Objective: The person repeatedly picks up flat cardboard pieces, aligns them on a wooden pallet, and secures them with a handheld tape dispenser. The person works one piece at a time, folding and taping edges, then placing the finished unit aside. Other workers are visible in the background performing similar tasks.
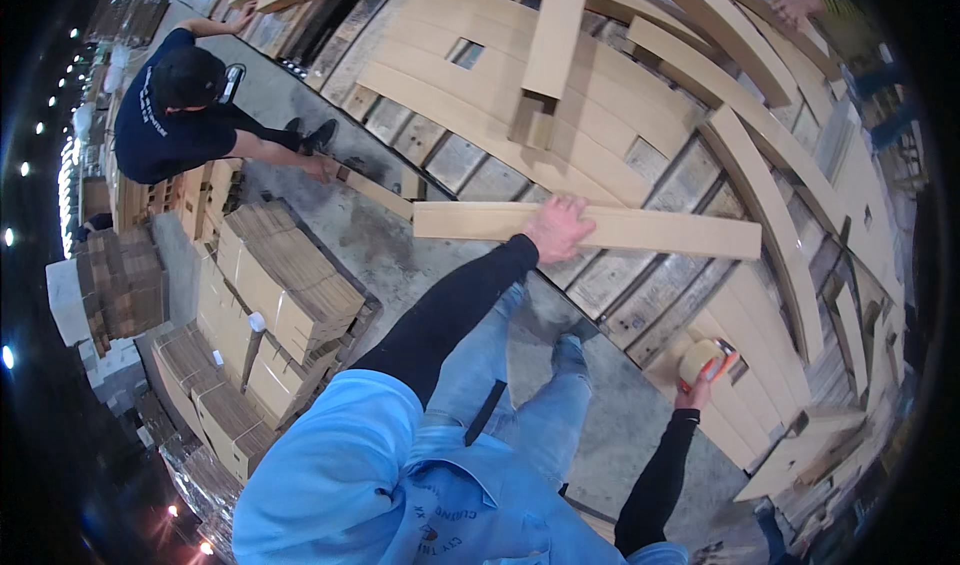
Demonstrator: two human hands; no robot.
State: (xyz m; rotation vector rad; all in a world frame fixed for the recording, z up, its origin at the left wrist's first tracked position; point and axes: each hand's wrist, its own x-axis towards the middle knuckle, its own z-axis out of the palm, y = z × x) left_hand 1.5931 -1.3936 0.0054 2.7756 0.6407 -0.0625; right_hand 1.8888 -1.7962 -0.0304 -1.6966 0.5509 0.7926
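A long, narrow cardboard box [670,233] lies across wooden slats in front of me. My left hand [558,229] is closed over the middle of it, fingers bent across the far edge. Lower right, my right hand [694,394] grips a tape dispenser [708,361] with an orange-red frame and a roll of tan tape. The dispenser is over flat cardboard, apart from the box. Another long box [556,40] stretches away from me beyond my left hand.
Flat cardboard sheets [440,55] with cut-outs cover the wooden pallets [640,300]. More long boxes [765,185] are piled to the right. Bundled cardboard stacks [285,275] stand left on the concrete floor. A co-worker [180,115] in dark clothes bends at the left; another person's hand [798,7] shows top right.
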